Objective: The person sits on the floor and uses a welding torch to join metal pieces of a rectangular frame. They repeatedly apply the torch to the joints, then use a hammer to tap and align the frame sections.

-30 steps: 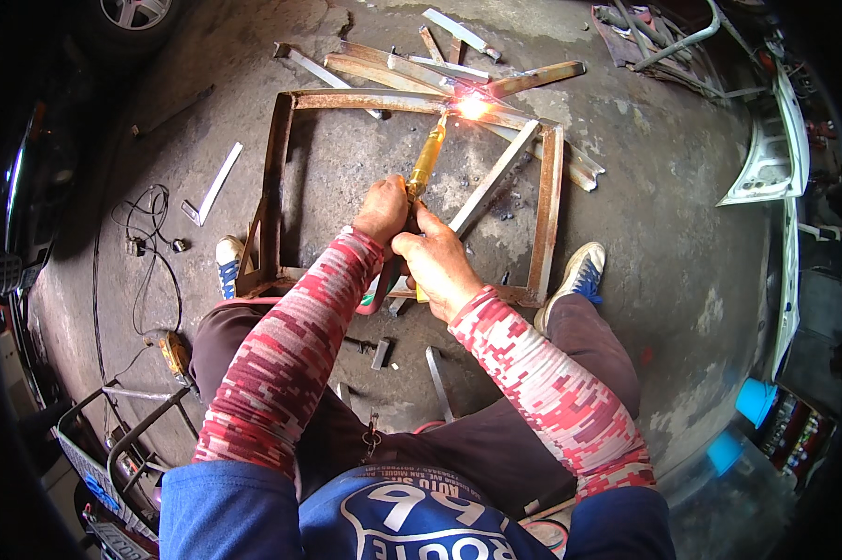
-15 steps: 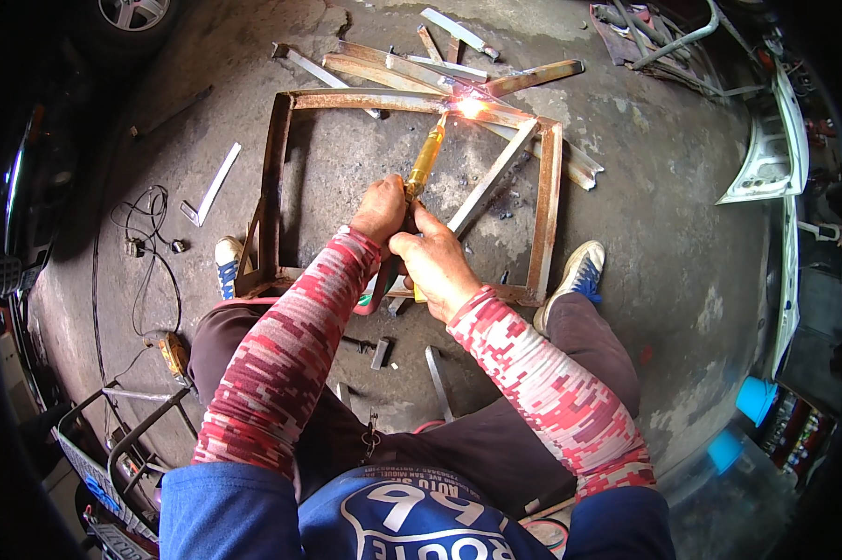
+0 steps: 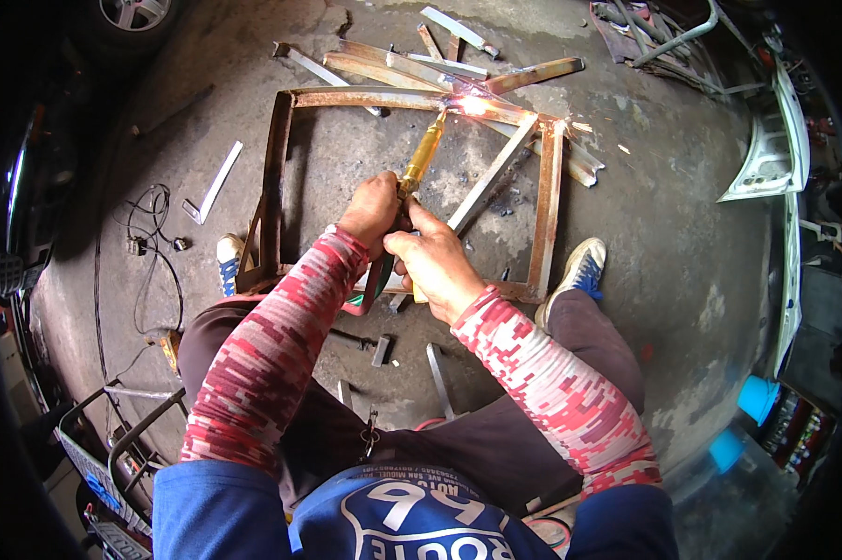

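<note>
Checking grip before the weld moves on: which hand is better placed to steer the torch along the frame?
Probably the left hand: it grips the yellow-handled torch nearest the glowing tip at the rusty frame. The right hand wraps behind, lower down, more as support.

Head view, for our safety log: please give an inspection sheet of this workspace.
Surface: stained grey concrete floor.
Job's things: rusty rectangular steel frame; yellow-handled welding holder, bright arc at its tip on the top rail.
Clutter: loose steel offcuts, white strip.
Grippers: left hand and right hand both grip the holder.
Cables: black wires on the floor.
Surroundings: car wheel, white body panel, blue buckets.
</note>
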